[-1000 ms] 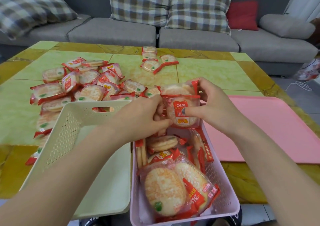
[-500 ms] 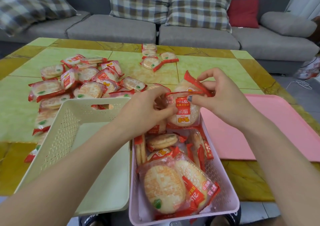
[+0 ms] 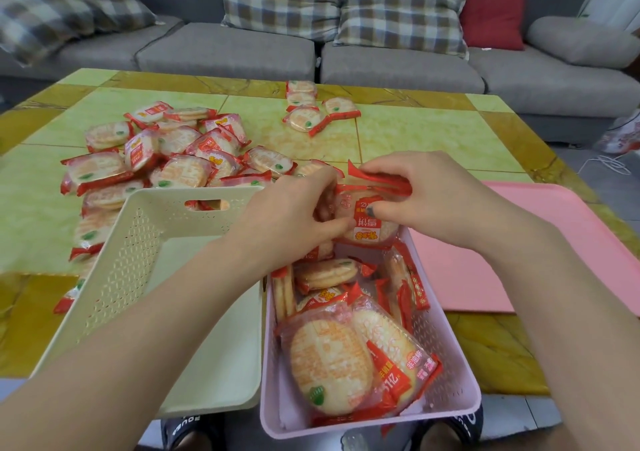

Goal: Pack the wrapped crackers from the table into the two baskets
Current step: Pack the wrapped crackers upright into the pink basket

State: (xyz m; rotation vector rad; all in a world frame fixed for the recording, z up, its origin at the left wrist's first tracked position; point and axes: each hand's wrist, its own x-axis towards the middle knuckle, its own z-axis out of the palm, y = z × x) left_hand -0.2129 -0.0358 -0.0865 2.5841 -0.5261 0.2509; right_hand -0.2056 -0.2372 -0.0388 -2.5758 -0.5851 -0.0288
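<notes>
Both hands meet over the far end of the pink basket: the left hand and right hand each pinch a clutch of wrapped packs, held upright just above the basket's far wall. How many packs are in the clutch I cannot tell. The pink basket already holds a jumble of packs, some on edge, some flat; the cream basket beside it on the left looks bare inside. The slick wrappers could slide apart if either pinch loosens, dropping a pack outside the far wall onto the desk. Both baskets overhang the near desk edge, so pressing the clutch down hard might tip the pink one toward the floor. A large pile lies beyond the cream basket, a small cluster farther back. A pink mat lies right of the pink basket; behind the desk stands a grey sofa with checked cushions.
</notes>
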